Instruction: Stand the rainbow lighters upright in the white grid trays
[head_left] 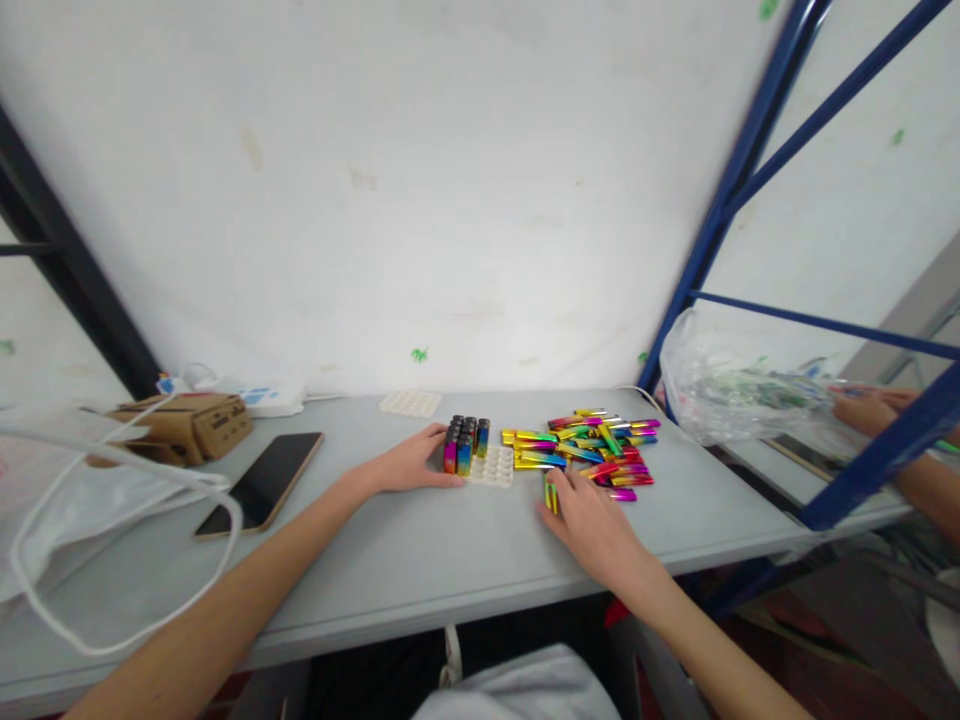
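My left hand [412, 462] curls round the left side of a white tray of small cups [493, 468], thumb at the front and fingers behind. Several shiny rainbow-coloured lighters with black tops [465, 445] stand upright at the tray's left end, beside that hand. To the right, my right hand [589, 510] is closed with its fingertips on a yellow-green lighter [551, 493] at the near edge of the pile. This pile of loose metallic lighters [600, 450] lies flat in yellow, red, pink, blue and green; my right hand hides a part of it.
A second white tray [411, 403] lies near the wall. On the left are a phone [262, 483], a cardboard box [191, 425] and a looping white cable [236, 520]. A blue metal frame [712, 230] and a plastic bag [720, 385] border the right; beyond them shows another person's hand [862, 410].
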